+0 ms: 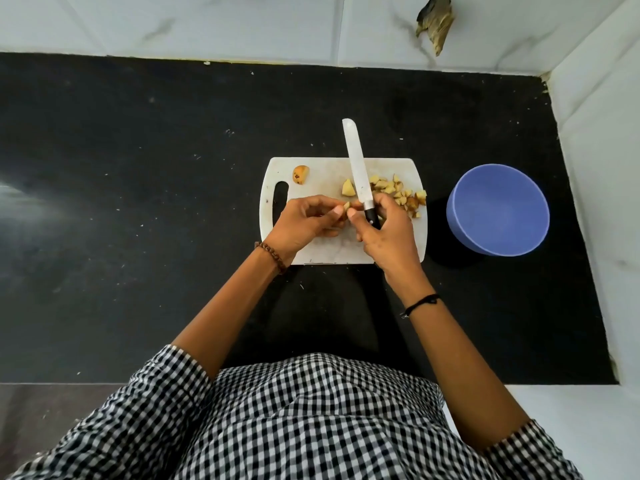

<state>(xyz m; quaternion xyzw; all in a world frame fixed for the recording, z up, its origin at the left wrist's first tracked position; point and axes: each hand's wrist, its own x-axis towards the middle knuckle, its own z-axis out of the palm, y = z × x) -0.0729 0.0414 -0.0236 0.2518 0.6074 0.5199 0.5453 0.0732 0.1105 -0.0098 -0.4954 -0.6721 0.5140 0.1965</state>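
Note:
A white cutting board (322,169) lies on the black counter. My right hand (386,233) grips the black handle of a knife (357,164), whose white blade points away from me over the board. My left hand (304,221) pinches a small yellowish potato piece (346,206) right beside the right thumb. A pile of diced potato (401,194) sits on the board's right side, a larger wedge (348,188) lies left of the blade, and a brown-skinned end piece (301,174) rests near the top left.
An empty blue bowl (498,209) stands on the counter right of the board. White tiled walls close off the back and right; a chipped hole (435,22) marks the back wall. The black counter (138,185) stretches left of the board.

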